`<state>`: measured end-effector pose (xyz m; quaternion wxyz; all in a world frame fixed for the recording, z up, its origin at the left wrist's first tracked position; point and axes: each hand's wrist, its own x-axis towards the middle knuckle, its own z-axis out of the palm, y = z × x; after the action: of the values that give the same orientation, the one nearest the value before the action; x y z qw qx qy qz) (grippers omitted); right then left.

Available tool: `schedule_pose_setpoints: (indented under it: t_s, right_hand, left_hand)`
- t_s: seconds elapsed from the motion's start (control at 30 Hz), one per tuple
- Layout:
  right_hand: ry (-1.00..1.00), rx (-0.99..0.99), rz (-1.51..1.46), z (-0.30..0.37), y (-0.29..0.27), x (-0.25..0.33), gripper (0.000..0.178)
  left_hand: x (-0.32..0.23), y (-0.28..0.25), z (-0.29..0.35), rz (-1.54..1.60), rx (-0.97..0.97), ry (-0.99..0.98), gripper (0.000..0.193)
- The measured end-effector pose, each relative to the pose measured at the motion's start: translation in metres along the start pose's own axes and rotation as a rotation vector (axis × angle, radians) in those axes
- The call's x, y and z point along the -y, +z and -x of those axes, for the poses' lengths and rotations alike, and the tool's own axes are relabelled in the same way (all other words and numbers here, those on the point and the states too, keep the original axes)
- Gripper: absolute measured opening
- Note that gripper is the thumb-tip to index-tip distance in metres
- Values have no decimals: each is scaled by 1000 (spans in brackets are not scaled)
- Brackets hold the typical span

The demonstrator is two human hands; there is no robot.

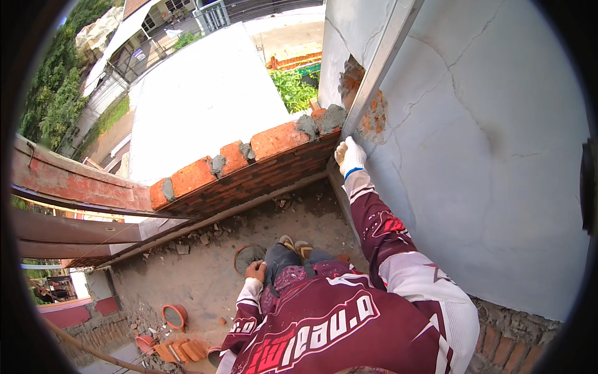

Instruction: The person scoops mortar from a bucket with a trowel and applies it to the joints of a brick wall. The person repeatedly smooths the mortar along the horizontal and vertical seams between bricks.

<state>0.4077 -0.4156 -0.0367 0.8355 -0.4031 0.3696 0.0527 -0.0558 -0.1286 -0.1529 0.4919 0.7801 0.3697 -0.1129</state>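
My right hand (pixel 350 156), in a white knit glove with a blue cuff edge, is raised at the right end of a brick wall (pixel 277 141). Its fingers are closed in a fist just below the lower end of a long grey metal bar (pixel 381 68); whatever they grip is hidden. The bar slants up along a cracked grey wall (pixel 492 118). Bare and low beside my thigh, my left hand (pixel 256 270) has its fingers curled in, and their contents cannot be made out. Grey mortar (pixel 332 118) sits on and between the top bricks.
A round tub of mortar (pixel 249 258) stands by my feet. Farther left are an orange bucket (pixel 175 316) and stacked bricks (pixel 180 350). Reddish beams (pixel 81 177) meet the wall's left end. Exposed brick shows in a broken patch (pixel 374 117). A white roof (pixel 212 93) lies beyond.
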Motion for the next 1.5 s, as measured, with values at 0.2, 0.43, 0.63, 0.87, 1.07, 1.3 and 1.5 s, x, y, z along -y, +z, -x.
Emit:
schedule_pose_setpoints:
  t_s: [0.2, 0.43, 0.63, 0.87, 1.07, 1.3, 1.5]
  right_hand:
    - [257, 126, -170, -6, 0, 17, 23]
    - [289, 136, -274, 5, 10, 20, 19]
    - [295, 69, -350, 5, 9, 21, 19]
    - [-9, -197, -97, 12, 14, 2, 13]
    - [-6, -153, -412, 26, 35, 0, 7]
    - [-125, -186, -482, 25, 30, -11, 16]
    - [-188, -279, -157, 29, 46, 2, 20]
  left_hand:
    - [-115, 8, -56, -12, 171, 179, 41]
    - [-288, 29, -124, 13, 470, 402, 43]
    - [-391, 29, -161, -75, 688, 660, 43]
    - [-482, 55, -209, -32, 758, 838, 36]
    - [-529, 129, -267, -163, 605, 983, 27]
    - [-573, 144, -225, -546, 631, 858, 31]
    - [-552, 194, -297, -606, 754, 1043, 33]
